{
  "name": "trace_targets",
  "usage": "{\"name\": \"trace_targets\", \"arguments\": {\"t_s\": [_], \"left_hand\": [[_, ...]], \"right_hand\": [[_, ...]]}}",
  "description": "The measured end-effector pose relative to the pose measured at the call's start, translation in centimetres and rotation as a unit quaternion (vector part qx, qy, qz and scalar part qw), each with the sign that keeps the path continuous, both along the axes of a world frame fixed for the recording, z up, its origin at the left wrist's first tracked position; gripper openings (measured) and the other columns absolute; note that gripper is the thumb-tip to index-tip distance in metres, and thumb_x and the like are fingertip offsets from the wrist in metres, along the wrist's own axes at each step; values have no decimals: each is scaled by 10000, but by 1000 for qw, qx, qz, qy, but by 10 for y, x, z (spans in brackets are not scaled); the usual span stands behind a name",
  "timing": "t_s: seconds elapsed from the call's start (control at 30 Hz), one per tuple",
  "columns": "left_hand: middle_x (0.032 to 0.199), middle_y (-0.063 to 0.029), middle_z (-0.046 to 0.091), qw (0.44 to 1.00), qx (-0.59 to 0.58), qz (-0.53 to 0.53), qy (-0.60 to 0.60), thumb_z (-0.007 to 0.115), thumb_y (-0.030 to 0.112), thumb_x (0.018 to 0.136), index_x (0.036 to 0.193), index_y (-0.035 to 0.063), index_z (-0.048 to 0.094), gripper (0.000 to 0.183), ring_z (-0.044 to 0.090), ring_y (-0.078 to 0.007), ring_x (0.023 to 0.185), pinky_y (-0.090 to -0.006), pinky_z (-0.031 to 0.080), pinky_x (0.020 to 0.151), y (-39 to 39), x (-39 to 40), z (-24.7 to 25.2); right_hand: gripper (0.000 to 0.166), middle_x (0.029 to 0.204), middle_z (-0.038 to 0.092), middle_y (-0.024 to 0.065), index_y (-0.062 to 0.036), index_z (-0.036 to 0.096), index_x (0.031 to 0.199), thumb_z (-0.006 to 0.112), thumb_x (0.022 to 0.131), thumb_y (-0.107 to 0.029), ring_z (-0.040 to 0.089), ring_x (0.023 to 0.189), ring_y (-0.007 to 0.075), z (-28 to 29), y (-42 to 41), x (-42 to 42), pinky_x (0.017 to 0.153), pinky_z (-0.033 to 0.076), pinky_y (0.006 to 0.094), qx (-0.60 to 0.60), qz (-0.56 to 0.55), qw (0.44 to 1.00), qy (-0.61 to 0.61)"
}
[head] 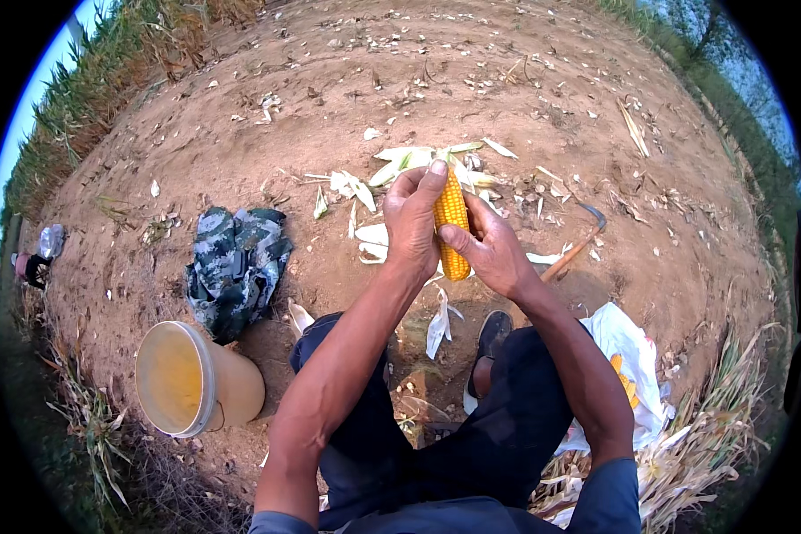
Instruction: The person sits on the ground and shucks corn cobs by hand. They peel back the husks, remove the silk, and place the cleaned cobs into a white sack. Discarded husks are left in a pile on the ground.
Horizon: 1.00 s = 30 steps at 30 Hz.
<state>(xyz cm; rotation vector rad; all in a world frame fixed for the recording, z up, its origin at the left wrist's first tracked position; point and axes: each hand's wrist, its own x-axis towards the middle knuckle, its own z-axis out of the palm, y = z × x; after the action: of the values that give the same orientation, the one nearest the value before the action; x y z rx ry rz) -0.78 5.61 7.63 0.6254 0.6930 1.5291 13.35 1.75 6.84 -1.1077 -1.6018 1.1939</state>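
Note:
Both hands grip one ear of yellow corn (pixel 451 212), held upright in front of me with its kernels bare. My left hand (pixel 414 217) wraps its left side, the thumb near the top end. My right hand (pixel 490 243) holds it from the right, the thumb lying across the kernels lower down. Pale green corn husks (pixel 400 160) lie on the soil just beyond the hands, and a dry husk (pixel 440 327) rests between my feet.
At left are a camouflage cloth garment (pixel 237 267) and a plastic bucket (pixel 240 387) on the soil. A sickle (pixel 567 257) and a white plastic bag (pixel 624 327) with corn ears (pixel 624 380) lie at right, beside dry stalks (pixel 681 460). A person (pixel 28 267) bends far left.

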Motion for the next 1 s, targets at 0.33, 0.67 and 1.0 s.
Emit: {"name": "trace_targets", "arguments": {"t_s": [0.33,0.67,1.0], "left_hand": [[809,-28,632,970,49,40,234,623,239,1034,956,-8,640,259,554,-87,651,-263,468,583,9,-11,-2],[720,11,559,962,73,45,257,595,302,1049,952,58,607,263,457,-40,528,-217,358,439,6,-20,-11],[651,-213,630,773,129,16,621,419,631,1028,857,-14,646,705,658,-395,655,-500,487,631,-3,-33,6]], "right_hand": [[547,842,652,133,22,551,1295,442,1054,-457,649,647,223,-6,22,3,614,560,383,-230,105,890,379],[719,765,617,95,5,593,1163,365,1044,-666,558,510,184,-3,20,2,495,484,352,-306,124,802,497],[632,736,640,92,-25,590,1094,460,1030,-639,631,517,179,-2,6,-5,464,535,307,-259,65,928,258]]}}
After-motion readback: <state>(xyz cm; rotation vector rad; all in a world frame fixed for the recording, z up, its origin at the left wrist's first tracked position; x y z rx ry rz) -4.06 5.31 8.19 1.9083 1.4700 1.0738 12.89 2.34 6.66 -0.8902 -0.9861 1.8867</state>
